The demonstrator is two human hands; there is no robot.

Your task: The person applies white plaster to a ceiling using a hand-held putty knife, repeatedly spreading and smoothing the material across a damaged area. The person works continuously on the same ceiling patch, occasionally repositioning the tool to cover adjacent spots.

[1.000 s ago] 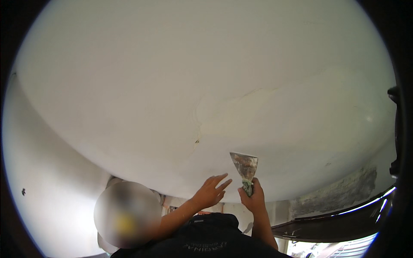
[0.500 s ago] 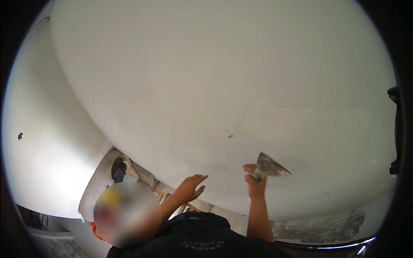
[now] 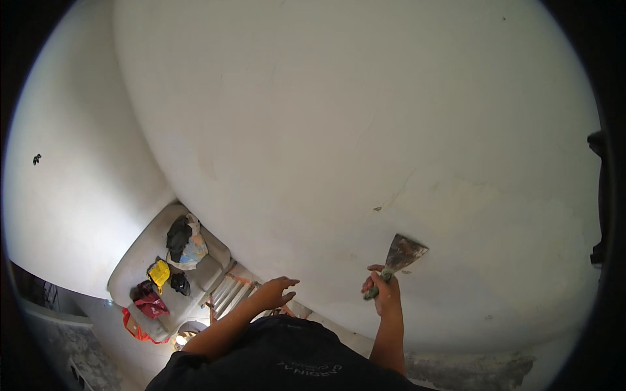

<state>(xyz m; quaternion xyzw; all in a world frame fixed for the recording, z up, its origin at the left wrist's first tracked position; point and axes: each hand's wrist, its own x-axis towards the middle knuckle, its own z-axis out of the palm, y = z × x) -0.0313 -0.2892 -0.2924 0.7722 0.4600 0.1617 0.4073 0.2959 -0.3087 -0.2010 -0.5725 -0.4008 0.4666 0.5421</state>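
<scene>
Nearest is the person's black short-sleeved shirt with pale lettering [image 3: 280, 358], from which both bare forearms reach forward. The right hand [image 3: 386, 293] has its fingers wrapped around the greenish, stained handle of a flat metal scraper with a flared, rust-and-plaster-smeared blade [image 3: 403, 251]. The scraper thus lies within the right hand's grasp, its long axis slanting from the handle at lower left to the broad blade edge at upper right, angled away from the left hand [image 3: 276, 293]. That hand is well apart to the left, empty, its fingers loosely extended and thumb held off from them. Beyond the hands spreads a large off-white plastered wall [image 3: 293, 143]; whether the blade or the left fingertips touch it cannot be told. A small dark chipped mark [image 3: 377, 209] sits on it, just up and left of the blade, so the right hand is the nearer one. Farther off, below the left forearm, stands an orange-and-silver stepladder [image 3: 229, 296], and past it a grey upholstered sofa [image 3: 215, 274] bearing a bright yellow bag [image 3: 158, 272], a dark red bag [image 3: 151, 301] and a black cloth bundle [image 3: 177, 238].
</scene>
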